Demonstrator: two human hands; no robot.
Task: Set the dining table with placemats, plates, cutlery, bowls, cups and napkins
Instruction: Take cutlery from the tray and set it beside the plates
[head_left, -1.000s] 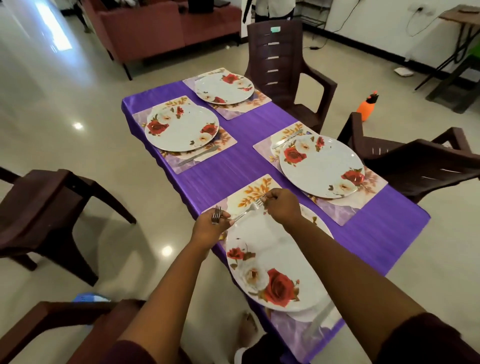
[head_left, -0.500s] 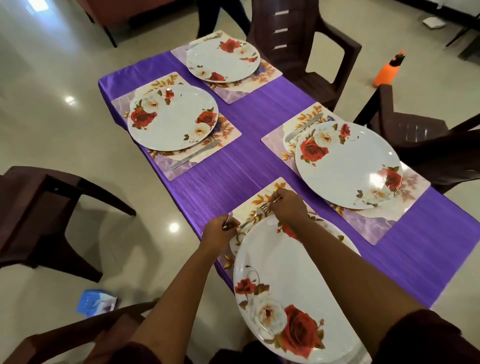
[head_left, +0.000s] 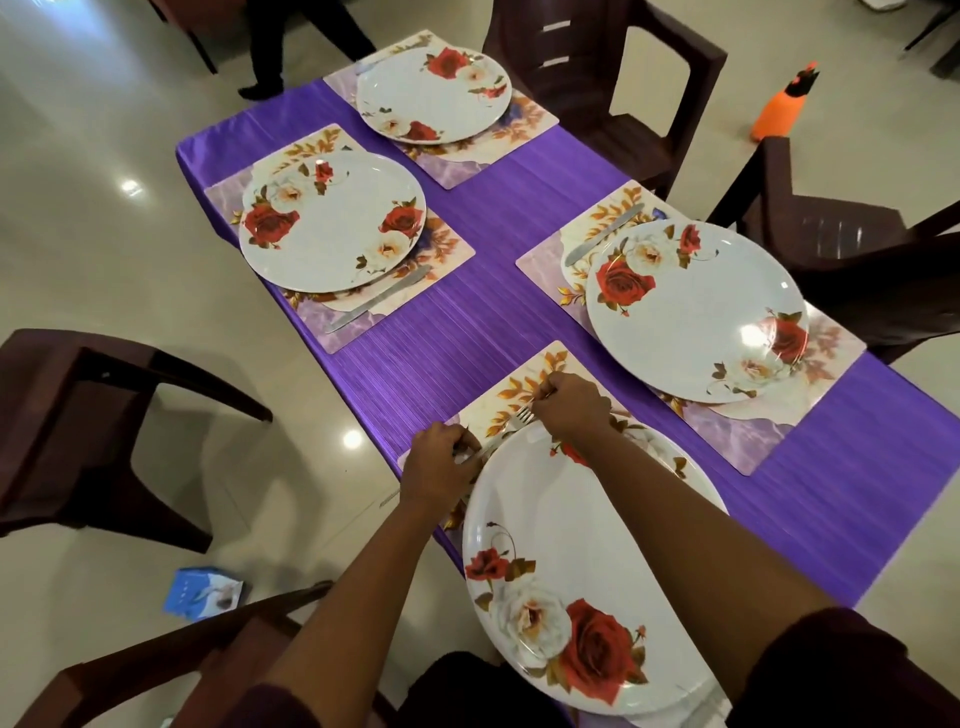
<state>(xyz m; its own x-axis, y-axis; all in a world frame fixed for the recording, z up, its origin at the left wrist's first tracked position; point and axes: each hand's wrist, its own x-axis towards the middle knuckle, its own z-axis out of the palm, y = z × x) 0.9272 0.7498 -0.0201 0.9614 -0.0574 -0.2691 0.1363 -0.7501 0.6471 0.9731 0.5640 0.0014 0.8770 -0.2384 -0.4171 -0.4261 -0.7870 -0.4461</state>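
Head view: left hand (head_left: 439, 462) grips cutlery at the table (head_left: 467, 332) edge; right hand (head_left: 571, 402) pinches a fork (head_left: 523, 414) lying over the placemat (head_left: 519, 387), just beyond the near plate (head_left: 571, 519).

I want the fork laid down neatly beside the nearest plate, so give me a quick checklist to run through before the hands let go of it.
1. Fork held: ok, the right hand pinches it near the tines.
2. Left hand on cutlery too: ok, it grips metal at the placemat's edge; whether that is the same fork's handle, cannot tell.
3. Landing spot: ok, bare placemat shows just beyond the nearest plate.
4. Fork off the plate rim: cannot tell, the tines sit right at the rim.
5. Matches other settings: ok in part, a knife lies beside the left plate and another knife beside the right plate.
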